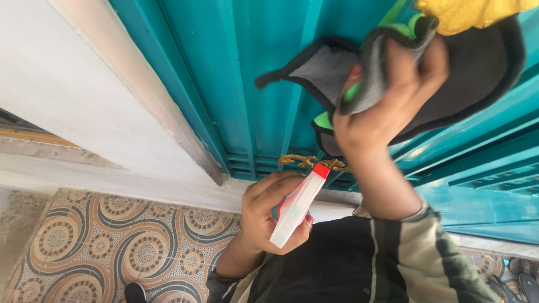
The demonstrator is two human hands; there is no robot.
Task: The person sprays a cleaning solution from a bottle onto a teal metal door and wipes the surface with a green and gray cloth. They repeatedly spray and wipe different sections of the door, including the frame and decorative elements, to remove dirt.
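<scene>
My left hand (264, 219) is closed around a small white spray bottle (297, 205) with a red nozzle, held low in front of a teal metal door (258, 67). My right hand (387, 95) is raised higher and grips a bundle of cloths: a grey-and-black one (337, 70) with green edging, pressed against the door, and a yellow one (466, 14) at the top edge of the view. A gold ornamental door handle (303, 161) shows just above the bottle's nozzle.
A white wall and door frame (101, 101) run along the left of the door. Below lies a floor of brown circular-patterned tiles (112, 247). Sandals (522, 280) sit at the bottom right, and a dark shoe tip (135, 292) at the bottom edge.
</scene>
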